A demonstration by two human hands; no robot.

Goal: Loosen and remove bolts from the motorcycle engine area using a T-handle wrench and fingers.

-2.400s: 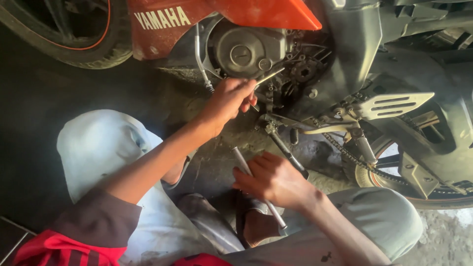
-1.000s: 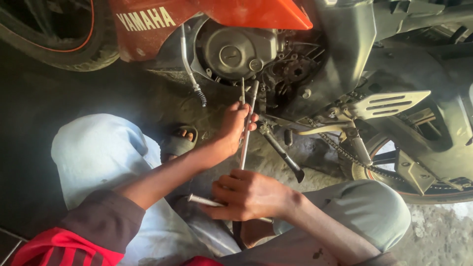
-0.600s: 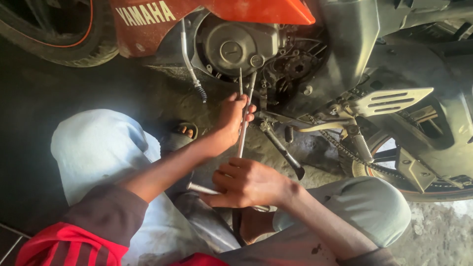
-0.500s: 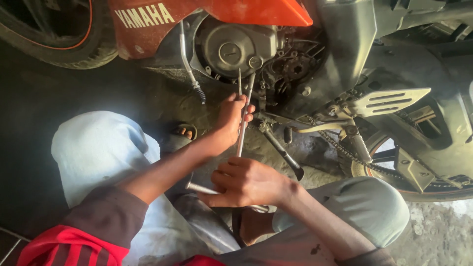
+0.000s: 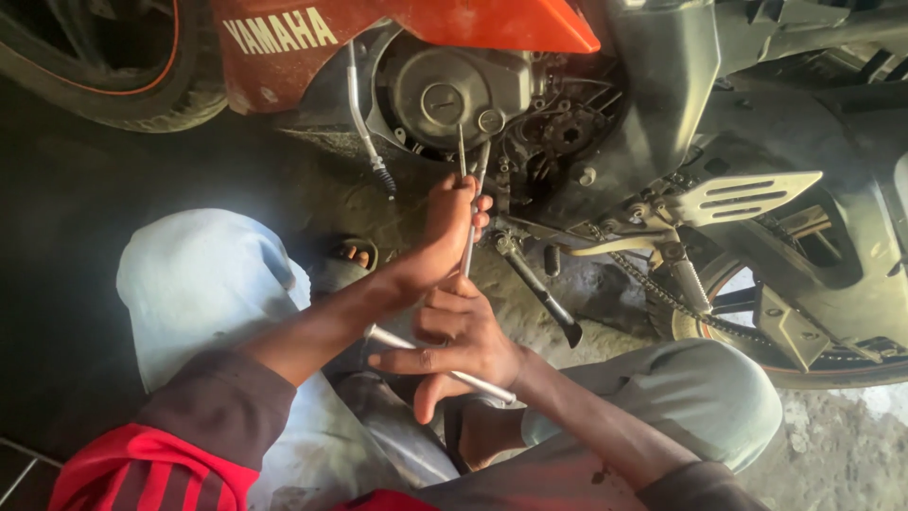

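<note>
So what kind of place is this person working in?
Probably a roadside or backyard motorcycle repair spot. An orange motorcycle stands with its engine and drive chain exposed, on rough dirty ground, and both hands hold slim metal rods.

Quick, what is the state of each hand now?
Left hand: closed around thin metal rods below the engine cover.
Right hand: partly closed, holding a silver metal bar.

White block lettering (image 5: pixel 278 31) runs across the orange plastic fairing panel (image 5: pixel 397 28) at the top left, tilted slightly upward. No packages, signs or screens appear.
</note>
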